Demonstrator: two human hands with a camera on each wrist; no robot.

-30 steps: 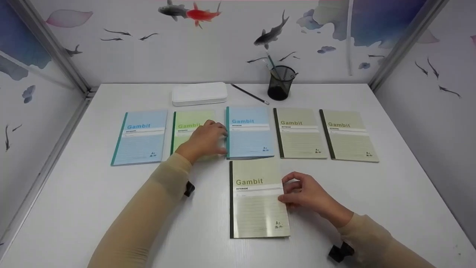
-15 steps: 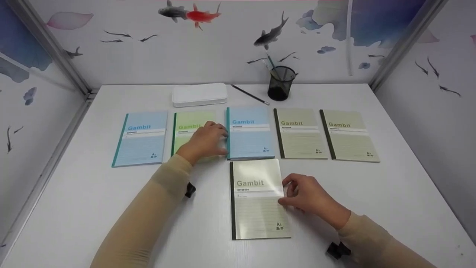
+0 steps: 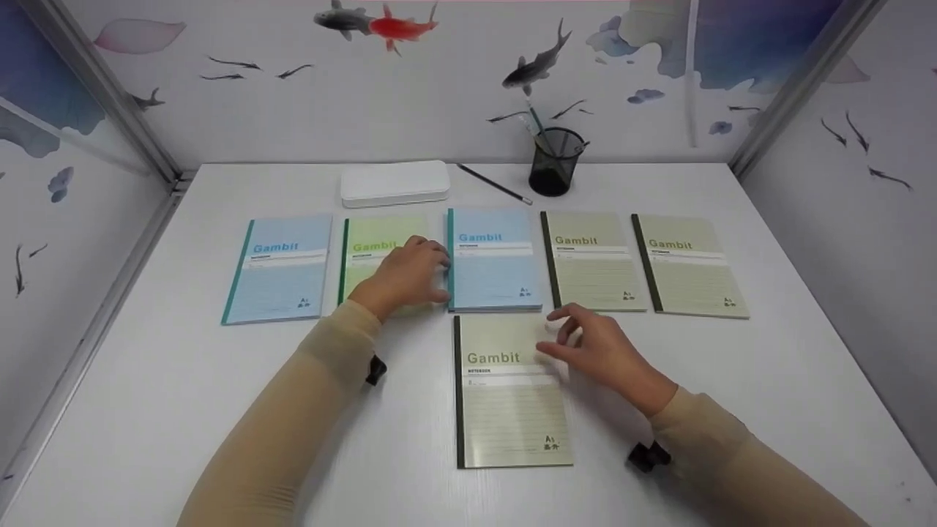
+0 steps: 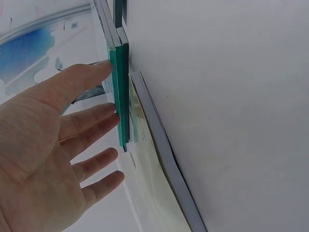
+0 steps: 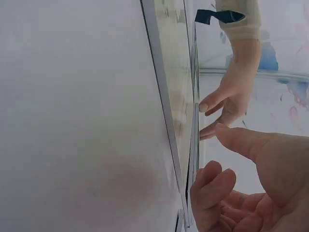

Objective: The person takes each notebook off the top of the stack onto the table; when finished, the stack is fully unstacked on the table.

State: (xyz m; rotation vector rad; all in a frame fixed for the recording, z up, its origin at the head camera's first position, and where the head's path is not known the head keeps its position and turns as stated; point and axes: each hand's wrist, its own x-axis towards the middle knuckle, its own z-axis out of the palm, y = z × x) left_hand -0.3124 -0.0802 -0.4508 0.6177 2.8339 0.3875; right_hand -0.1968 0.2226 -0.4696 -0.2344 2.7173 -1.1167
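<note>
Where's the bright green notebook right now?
In the head view, the bright green notebook lies left of centre in the back row, between the far-left blue notebook and the middle blue notebook, partly hidden by the left hand.

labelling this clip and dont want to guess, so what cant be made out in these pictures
- Lower right of the green notebook: head view, behind the left grip.
- Front notebook's finest print: head view, too small.
- Exact contents of the mesh cup: head view, overlapping behind dark mesh.
- Left sleeve's upper end: head view, cut off by the bottom edge.
</note>
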